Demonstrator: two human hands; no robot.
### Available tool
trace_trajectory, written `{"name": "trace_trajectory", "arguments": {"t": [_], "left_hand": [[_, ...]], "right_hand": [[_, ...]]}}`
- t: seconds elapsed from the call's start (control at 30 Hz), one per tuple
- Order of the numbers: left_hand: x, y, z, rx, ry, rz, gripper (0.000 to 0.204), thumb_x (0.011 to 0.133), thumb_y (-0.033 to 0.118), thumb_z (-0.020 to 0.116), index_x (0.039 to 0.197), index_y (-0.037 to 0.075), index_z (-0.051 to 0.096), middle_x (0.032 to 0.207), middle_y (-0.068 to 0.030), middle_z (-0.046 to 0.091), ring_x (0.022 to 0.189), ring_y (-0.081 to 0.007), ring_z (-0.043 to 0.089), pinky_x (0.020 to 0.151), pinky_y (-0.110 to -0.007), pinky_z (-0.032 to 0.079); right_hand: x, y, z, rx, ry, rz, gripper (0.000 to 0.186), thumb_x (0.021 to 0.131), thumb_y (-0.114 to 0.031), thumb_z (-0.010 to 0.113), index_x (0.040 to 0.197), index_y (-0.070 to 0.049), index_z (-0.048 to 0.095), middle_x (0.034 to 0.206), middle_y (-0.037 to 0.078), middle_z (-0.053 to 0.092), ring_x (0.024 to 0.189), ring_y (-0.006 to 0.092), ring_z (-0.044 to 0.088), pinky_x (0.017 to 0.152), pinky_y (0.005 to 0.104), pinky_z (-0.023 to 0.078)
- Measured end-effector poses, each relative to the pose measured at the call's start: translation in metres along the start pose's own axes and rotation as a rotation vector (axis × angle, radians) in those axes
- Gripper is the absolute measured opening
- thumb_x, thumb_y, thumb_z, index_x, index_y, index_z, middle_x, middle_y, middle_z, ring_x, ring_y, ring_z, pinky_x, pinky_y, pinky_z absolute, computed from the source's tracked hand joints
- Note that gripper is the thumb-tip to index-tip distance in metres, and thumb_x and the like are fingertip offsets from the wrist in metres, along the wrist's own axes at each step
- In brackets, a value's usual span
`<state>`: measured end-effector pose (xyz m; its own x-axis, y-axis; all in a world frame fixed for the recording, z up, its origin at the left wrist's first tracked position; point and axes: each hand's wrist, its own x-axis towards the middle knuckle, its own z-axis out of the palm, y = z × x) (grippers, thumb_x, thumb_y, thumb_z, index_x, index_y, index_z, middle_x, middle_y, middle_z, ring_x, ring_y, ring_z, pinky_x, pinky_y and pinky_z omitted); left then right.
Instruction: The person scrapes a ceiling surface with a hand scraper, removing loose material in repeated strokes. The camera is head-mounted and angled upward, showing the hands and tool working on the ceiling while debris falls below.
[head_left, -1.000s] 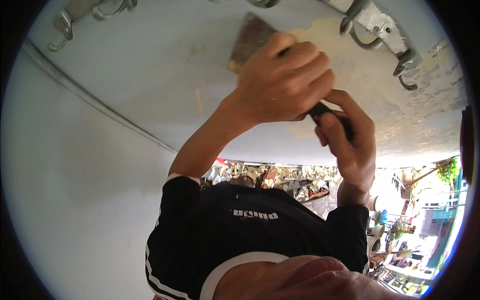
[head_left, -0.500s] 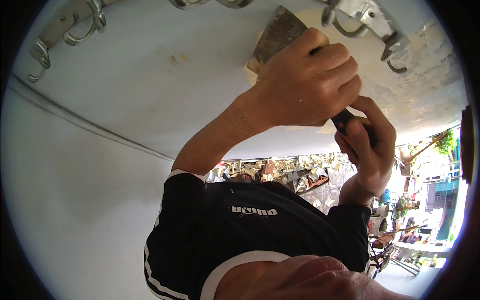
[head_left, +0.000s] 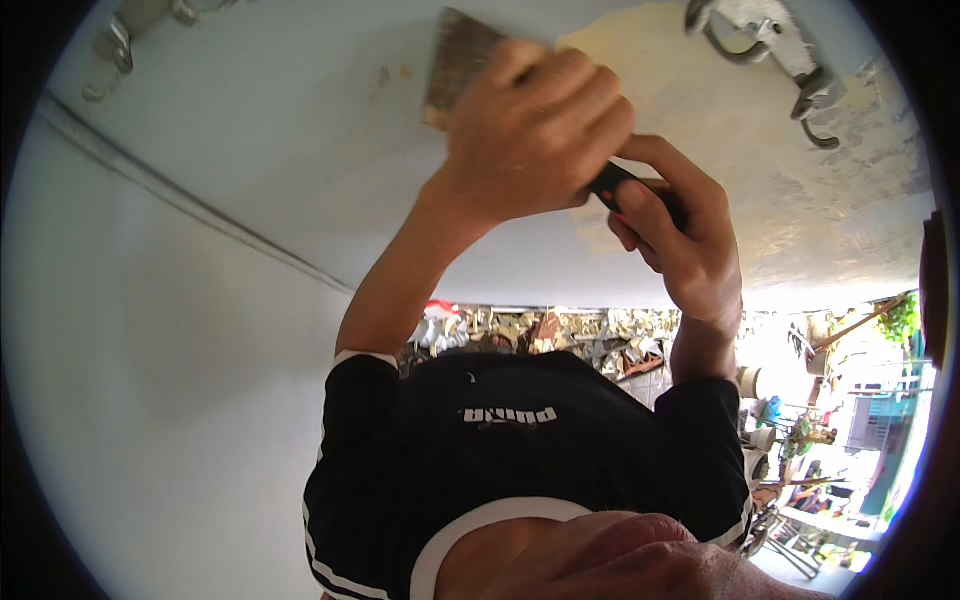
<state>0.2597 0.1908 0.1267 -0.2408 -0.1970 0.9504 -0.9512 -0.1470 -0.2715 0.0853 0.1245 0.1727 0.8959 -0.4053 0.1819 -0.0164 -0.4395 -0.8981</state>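
Both of my hands are closed on one putty knife with a wide, worn metal blade and a black handle with red marks. My left hand wraps round it close to the blade, fingers curled over the top. The rear of the handle sits in my right hand, thumb along its side. The blade lies against or very near the pale grey wall; exact contact is blurred. A light scrap shows at the blade's lower corner. Right of the blade, a beige bared patch spreads over the wall.
Metal hook racks are fixed at the upper right, with more metal hooks at the upper left. A dark seam crosses the left side. Peeled scraps cover the floor behind me. Plants and household items stand at the bright right side.
Both hands and the putty knife have moved left across the wall. More of the beige patch shows where the blade and hands were. The view has shifted slightly.
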Motion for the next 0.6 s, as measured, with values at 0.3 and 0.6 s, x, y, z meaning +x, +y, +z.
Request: {"name": "trace_trajectory", "arguments": {"t": [0.3,0.6], "left_hand": [[-0.012,0.125,0.08,-0.252,0.242,-0.168,0.019,0.076,0.023,0.063,0.064,0.019,0.049,0.068,0.0074,0.049,0.065,-0.0089,0.049,0.073,-0.032,0.033],[-0.052,0.13,0.084,-0.035,0.44,-0.499,0.029,0.08,0.028,0.069,0.062,0.02,0.048,0.061,0.0049,0.043,0.059,-0.0137,0.039,0.072,-0.035,0.026]], "right_hand": [[-0.081,0.031,-0.067,-0.32,0.198,0.257,0.032,0.092,-0.008,0.061,0.122,0.003,0.062,0.074,0.003,0.062,0.065,0.0084,0.05,0.059,0.0233,0.039],[-0.037,0.001,-0.038,-0.736,-0.151,0.16,0.022,0.092,-0.002,0.059,0.114,0.003,0.063,0.067,0.003,0.056,0.059,0.0059,0.039,0.053,0.0254,0.03]]}}
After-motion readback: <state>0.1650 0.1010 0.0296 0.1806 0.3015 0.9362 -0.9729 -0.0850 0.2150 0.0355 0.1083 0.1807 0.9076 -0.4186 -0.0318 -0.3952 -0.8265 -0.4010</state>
